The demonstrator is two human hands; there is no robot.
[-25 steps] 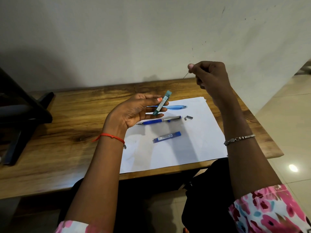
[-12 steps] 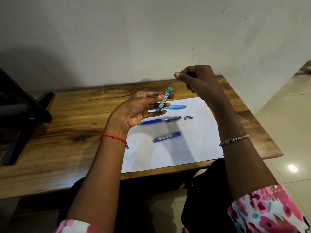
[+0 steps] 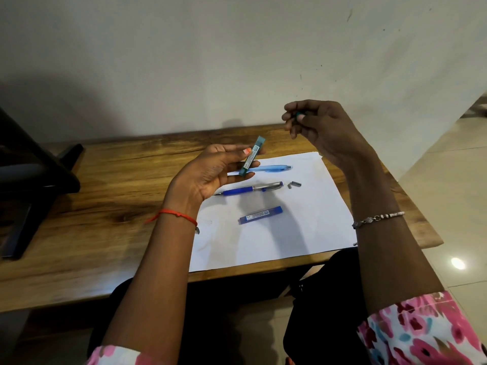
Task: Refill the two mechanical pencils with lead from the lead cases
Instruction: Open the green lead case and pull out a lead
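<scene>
The left hand (image 3: 210, 175) is raised above the table, palm turned inward, and grips a teal lead case (image 3: 252, 156) between thumb and fingertips. The case stands tilted, its upper end leaning away from the palm toward the right; its top end shows open, with no cap on it.

The right hand (image 3: 316, 127) is held higher and to the right of the left hand, well apart from it. Its fingers are curled together and pinch a small teal piece (image 3: 298, 114), only partly visible between the fingertips; whether any lead is also held cannot be determined.

Directly below and beyond the left hand's fingertips, a light blue mechanical pencil (image 3: 271, 168) lies on a white sheet of paper (image 3: 316, 227), partly hidden behind the teal case. Just nearer to the person, under the left palm's edge, lies a dark blue mechanical pencil (image 3: 250, 188) with a silver upper barrel. Off its right end, two small grey parts (image 3: 295, 184) rest on the paper, close to each other. Nearer still, below the gap between the hands, a dark blue lead case (image 3: 261, 215) lies flat on the paper, untouched.

The paper rests on a wooden table (image 3: 105, 206). A red cord bracelet (image 3: 179, 215) circles the left wrist; a silver bracelet (image 3: 376, 218) circles the right.
</scene>
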